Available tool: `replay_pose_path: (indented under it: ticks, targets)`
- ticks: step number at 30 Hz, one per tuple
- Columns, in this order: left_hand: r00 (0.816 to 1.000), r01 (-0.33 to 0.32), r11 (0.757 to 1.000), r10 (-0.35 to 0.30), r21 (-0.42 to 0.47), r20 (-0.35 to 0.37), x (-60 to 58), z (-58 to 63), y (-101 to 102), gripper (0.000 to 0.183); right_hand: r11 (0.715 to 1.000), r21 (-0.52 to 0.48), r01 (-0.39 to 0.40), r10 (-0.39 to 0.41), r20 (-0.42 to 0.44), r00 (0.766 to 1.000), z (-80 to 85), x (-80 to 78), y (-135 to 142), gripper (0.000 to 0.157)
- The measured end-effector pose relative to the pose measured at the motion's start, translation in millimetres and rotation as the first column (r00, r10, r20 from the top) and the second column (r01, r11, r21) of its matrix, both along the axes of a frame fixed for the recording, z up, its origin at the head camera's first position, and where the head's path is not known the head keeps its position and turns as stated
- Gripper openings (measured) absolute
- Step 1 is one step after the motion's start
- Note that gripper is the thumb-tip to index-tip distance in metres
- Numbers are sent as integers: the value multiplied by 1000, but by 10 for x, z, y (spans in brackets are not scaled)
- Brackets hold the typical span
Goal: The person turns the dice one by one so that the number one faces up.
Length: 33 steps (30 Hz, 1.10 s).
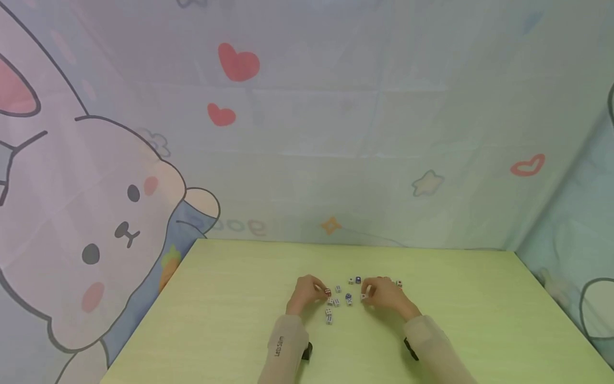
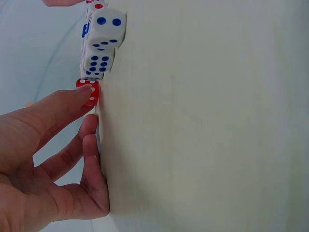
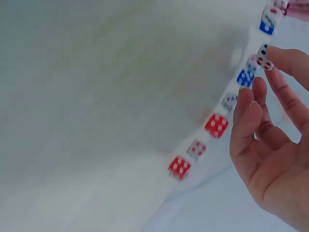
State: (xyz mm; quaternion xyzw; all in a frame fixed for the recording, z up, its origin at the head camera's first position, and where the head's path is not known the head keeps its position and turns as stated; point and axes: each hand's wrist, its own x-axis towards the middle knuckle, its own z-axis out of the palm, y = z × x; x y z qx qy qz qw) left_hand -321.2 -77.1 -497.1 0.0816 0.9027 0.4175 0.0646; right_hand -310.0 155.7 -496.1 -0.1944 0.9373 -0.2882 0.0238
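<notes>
My left hand (image 1: 306,292) has its thumb and a finger at a red die (image 2: 91,99) with white pips, pinching it at the table. Right beside that die, white dice (image 2: 107,28) with blue pips stand close together. Between the thumb and finger of my right hand (image 1: 386,294) is a white die (image 3: 264,57), its faces showing red and blue pips. Below and beyond the right fingers runs a spread of dice, among them a blue die (image 3: 245,77) and a red die (image 3: 217,125). The right hand partly hides some of them in the head view.
Between the hands, a blue die (image 1: 348,296) and several white ones lie on the pale yellow-green table (image 1: 230,320). Two white dice form the near end of the group, including one die (image 1: 329,320) nearest me. A printed cloth (image 1: 336,160) hangs behind the table.
</notes>
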Motion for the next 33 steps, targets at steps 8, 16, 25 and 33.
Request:
replay_pose_path:
  ticks: [8,16,25,33]
  targets:
    - [1000,4,1000,-4,-1,-7,-15,-9,-7,16,993,31,118,-119,29,992,100,-61,353,13]
    - [1000,-2,1000,2,-9,-2,-13,-8,-5,17,982,65,178,-180,33,983,135,-87,549,12]
    - [1000,-1,1000,0,-17,-14,-20,-43,-3,17,975,84,204,-210,63,976,89,-100,587,11]
    - [1000,5,1000,-5,-9,-8,-29,-37,-10,16,970,89,227,-233,59,971,60,-103,569,12]
